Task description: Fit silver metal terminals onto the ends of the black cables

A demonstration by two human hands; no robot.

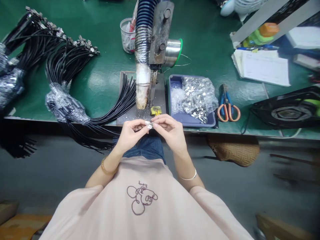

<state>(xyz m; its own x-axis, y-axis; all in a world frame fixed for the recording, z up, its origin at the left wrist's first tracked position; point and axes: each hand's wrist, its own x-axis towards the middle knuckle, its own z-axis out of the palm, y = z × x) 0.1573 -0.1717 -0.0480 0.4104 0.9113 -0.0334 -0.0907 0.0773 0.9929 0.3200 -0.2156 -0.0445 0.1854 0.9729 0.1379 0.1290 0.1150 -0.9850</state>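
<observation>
My left hand [133,131] and my right hand [170,130] meet at the table's front edge, thumb and forefinger of each pinched together. Between the fingertips is a tiny piece, mostly hidden and too small to name. White wraps cover fingertips of the left hand. Just beyond the hands lies a small yellow block [156,111] on a dark metal plate [127,119]. Over that plate stands a soldering fixture [153,80] with a solder spool [173,52]. To the left, loose ends of a black cable bundle [110,115] rest on the plate.
A blue tray [193,123] holds bags of small metal parts [197,96]. Right of it lie cutters [228,106] with orange handles, papers [265,66] and a black fan [287,106]. More wrapped cables [66,103] are at left. A plastic cup [128,38] stands behind, beside a ribbed hose [145,23].
</observation>
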